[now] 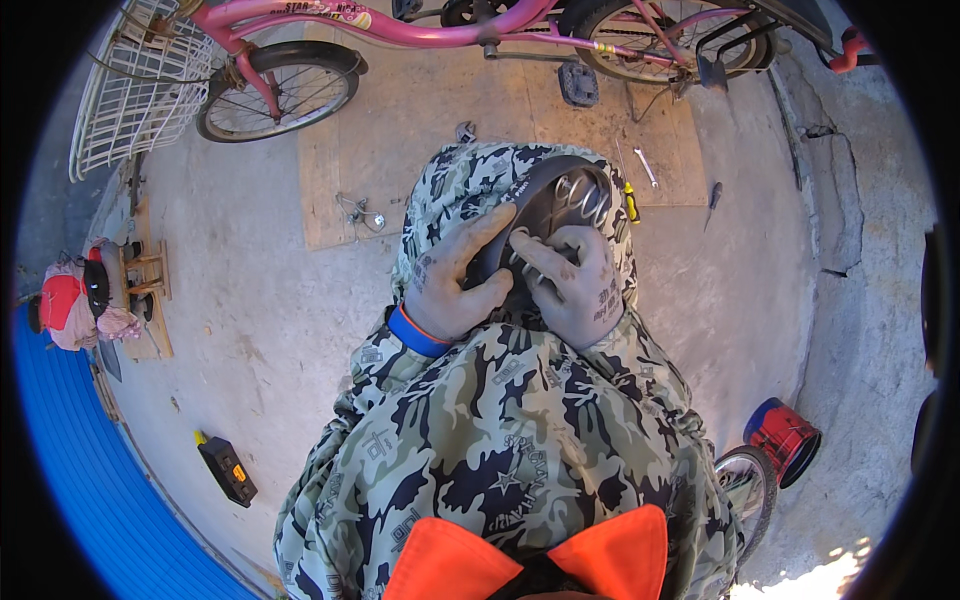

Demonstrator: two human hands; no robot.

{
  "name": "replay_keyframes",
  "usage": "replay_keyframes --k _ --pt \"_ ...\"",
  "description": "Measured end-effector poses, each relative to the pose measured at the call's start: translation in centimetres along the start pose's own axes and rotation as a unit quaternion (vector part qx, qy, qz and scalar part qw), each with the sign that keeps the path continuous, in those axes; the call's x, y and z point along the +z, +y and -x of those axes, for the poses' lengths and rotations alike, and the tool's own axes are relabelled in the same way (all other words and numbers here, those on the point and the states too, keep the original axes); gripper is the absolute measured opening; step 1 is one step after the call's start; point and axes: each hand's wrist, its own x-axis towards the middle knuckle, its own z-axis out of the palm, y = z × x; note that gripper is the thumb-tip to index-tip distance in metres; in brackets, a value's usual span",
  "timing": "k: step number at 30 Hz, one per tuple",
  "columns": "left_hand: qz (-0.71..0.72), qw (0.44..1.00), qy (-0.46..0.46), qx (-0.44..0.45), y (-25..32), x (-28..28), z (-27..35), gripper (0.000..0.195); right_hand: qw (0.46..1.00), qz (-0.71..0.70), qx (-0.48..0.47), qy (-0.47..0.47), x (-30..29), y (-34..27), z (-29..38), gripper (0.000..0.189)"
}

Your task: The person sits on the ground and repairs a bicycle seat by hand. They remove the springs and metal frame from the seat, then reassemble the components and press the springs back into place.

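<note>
A black bicycle saddle lies underside up on the lap, against camouflage clothing. A shiny coil spring shows at its far right end. My left hand, in a grey work glove, holds the saddle's left rim with fingers along the edge and thumb low. My right hand, gloved alike, is bent over the underside, its fingers on a second coil spring, which they partly hide. What lies beneath the right palm cannot be seen.
Ahead stands a pink bicycle with a wire basket. A plywood board bears an adjustable wrench, a spanner, a yellow-handled screwdriver and a metal clamp. A person is at left; a red bucket right.
</note>
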Motion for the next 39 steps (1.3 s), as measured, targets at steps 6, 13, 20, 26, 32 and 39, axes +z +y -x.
replay_keyframes --k 6,13,20,26,32,39 --pt "-0.014 1.0 -0.012 -0.006 0.5 -0.3 -0.3 0.072 0.99 -0.134 0.037 -0.01 -0.3 0.0 0.5 0.075" --pt "-0.026 1.0 -0.002 -0.006 1.2 0.0 -0.3 0.07 0.943 -0.256 0.19 -0.097 -0.9 0.2 0.0 0.064" --pt "-0.006 1.0 -0.002 -0.002 0.6 0.0 -0.5 0.072 0.987 -0.104 0.111 -0.059 -0.3 0.1 0.4 0.06" --pt "-0.01 1.0 -0.003 0.004 0.6 0.1 -0.7 0.073 1.0 -0.006 -0.004 -0.003 -0.1 0.4 0.8 0.067" --pt "-0.023 1.0 -0.003 -0.007 0.9 0.0 -0.7 0.072 0.965 -0.223 0.14 -0.018 -0.7 0.1 0.4 0.062" --pt "0.005 1.0 0.004 -0.019 0.5 -0.1 -0.6 0.072 0.973 -0.175 0.139 -0.058 -0.2 -0.4 0.5 0.053"
